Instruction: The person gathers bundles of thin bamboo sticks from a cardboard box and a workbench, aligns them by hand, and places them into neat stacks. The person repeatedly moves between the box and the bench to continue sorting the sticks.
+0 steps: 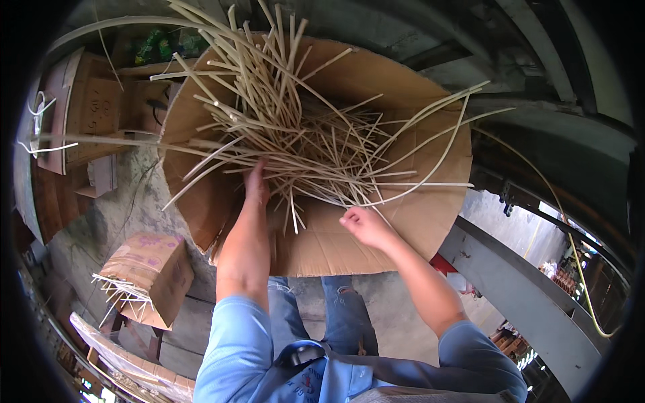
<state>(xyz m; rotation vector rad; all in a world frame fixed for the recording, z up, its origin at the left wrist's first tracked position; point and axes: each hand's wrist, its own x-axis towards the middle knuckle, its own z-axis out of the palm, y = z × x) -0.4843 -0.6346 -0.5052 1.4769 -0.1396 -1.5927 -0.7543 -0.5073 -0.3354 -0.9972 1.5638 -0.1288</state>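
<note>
A large tangle of pale rattan canes [316, 144] lies in a big open cardboard box [430, 201] in front of me. Many canes stick out over its rim. My left hand [256, 183] reaches into the near left of the tangle and closes on some canes; its fingers are partly hidden among them. Over the box's near side, my right hand [366, 226] is closed, fingers curled together beside the cane ends. Whether a thin cane is pinched in it I cannot make out.
A smaller cardboard box [151, 269] with thin sticks poking out stands at the lower left. Farther left are more cardboard boxes [101, 107]. A grey metal beam [517, 295] runs along the right, with dark machinery frames behind it. One long cane juts far left.
</note>
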